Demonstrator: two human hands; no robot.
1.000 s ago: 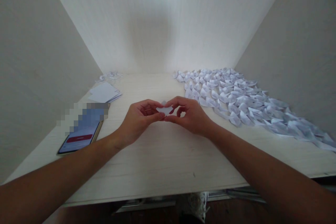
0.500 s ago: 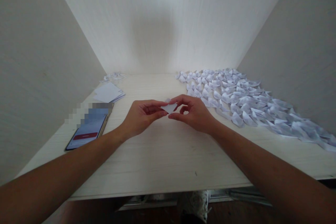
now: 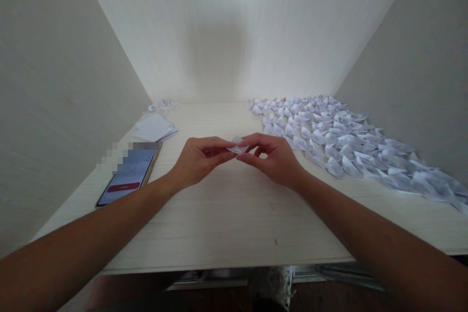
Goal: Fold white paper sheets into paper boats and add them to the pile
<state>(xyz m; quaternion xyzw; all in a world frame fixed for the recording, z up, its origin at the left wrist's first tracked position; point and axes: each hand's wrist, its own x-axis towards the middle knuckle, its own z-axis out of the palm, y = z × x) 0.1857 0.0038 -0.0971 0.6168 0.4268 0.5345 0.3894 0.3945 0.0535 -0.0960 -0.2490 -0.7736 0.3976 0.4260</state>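
A small white folded paper piece [image 3: 237, 146] is pinched between both hands just above the pale wooden table [image 3: 226, 214]. My left hand [image 3: 199, 160] grips its left side with thumb and fingertips closed. My right hand [image 3: 275, 158] pinches its right side, the other fingers curled. Both hands meet at the middle of the table, a little toward the back.
Several folded white paper pieces [image 3: 340, 141] lie spread over the table's right side. A stack of white paper squares [image 3: 155, 128] and some paper scraps [image 3: 163, 105] sit at the back left. A phone [image 3: 129, 175] lies face up at the left. Walls enclose three sides.
The paper piece has been turned and lifted slightly between my fingers, and the view has shifted a little so everything sits further right.
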